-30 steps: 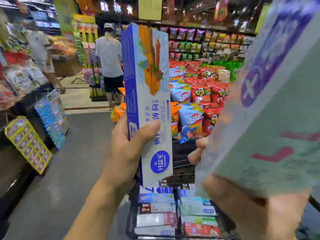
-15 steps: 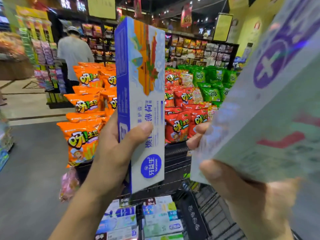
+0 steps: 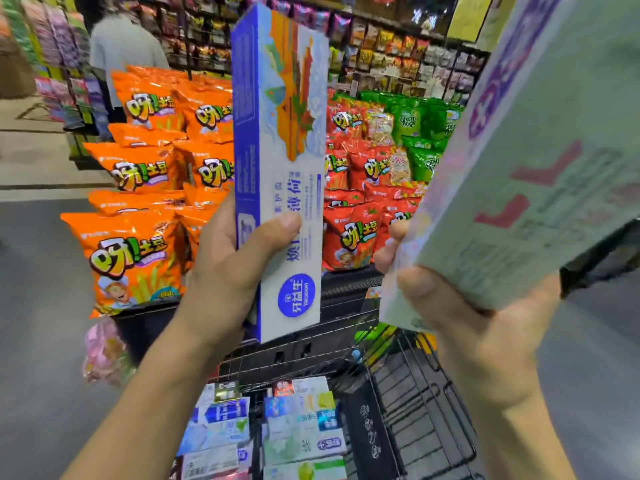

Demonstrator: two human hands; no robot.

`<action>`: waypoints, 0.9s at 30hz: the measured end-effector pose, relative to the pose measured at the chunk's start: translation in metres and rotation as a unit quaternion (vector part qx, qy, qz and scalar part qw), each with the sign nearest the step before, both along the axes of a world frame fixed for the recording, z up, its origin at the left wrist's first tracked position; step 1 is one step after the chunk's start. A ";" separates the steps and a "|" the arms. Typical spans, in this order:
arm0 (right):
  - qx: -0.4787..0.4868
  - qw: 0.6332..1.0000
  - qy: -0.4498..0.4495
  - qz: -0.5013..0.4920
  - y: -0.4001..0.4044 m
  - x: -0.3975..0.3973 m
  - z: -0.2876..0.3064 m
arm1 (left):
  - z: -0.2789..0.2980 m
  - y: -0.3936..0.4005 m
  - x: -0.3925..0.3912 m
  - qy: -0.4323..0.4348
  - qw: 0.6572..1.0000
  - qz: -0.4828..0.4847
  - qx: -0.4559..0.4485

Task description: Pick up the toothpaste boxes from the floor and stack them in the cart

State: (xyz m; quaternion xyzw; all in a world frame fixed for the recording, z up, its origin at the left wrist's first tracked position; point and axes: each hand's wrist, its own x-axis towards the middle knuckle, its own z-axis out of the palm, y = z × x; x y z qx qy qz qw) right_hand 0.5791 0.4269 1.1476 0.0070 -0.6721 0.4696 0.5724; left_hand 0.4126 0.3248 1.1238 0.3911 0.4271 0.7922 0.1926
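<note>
My left hand point(image 3: 225, 282) grips a blue and white toothpaste box point(image 3: 280, 140) near its lower end and holds it upright at chest height. My right hand point(image 3: 478, 341) is shut on a pale green toothpaste box point(image 3: 540, 161), which tilts up to the right and fills the upper right corner, very close to the camera. Below both hands stands the black wire cart point(image 3: 426, 403). Several toothpaste boxes point(image 3: 301, 424) lie in two stacked rows in its left part.
A display of orange point(image 3: 138, 168), red point(image 3: 360, 216) and green point(image 3: 422, 133) snack bags stands right behind the cart. A person in a grey shirt point(image 3: 121, 53) stands at the far left by the shelves. Grey floor point(image 3: 38, 306) stretches to the left.
The view has swung to the right and closer to the snack display, so the cart and its boxes have shifted in frame. Both hands still hold their boxes in about the same pose.
</note>
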 end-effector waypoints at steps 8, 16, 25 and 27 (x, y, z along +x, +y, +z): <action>-0.132 0.973 -0.180 0.061 0.090 -0.017 -0.076 | -0.080 0.051 -0.002 -0.058 0.991 0.090 -0.081; -0.214 0.914 -0.307 0.158 0.170 -0.050 -0.203 | -0.188 0.106 0.000 -0.162 0.949 0.162 -0.217; -0.287 0.868 -0.358 0.187 0.213 -0.068 -0.344 | -0.359 0.136 -0.034 0.025 0.879 0.198 -0.433; -0.268 0.865 -0.390 0.165 0.219 -0.069 -0.376 | -0.403 0.136 -0.041 0.102 0.844 0.187 -0.492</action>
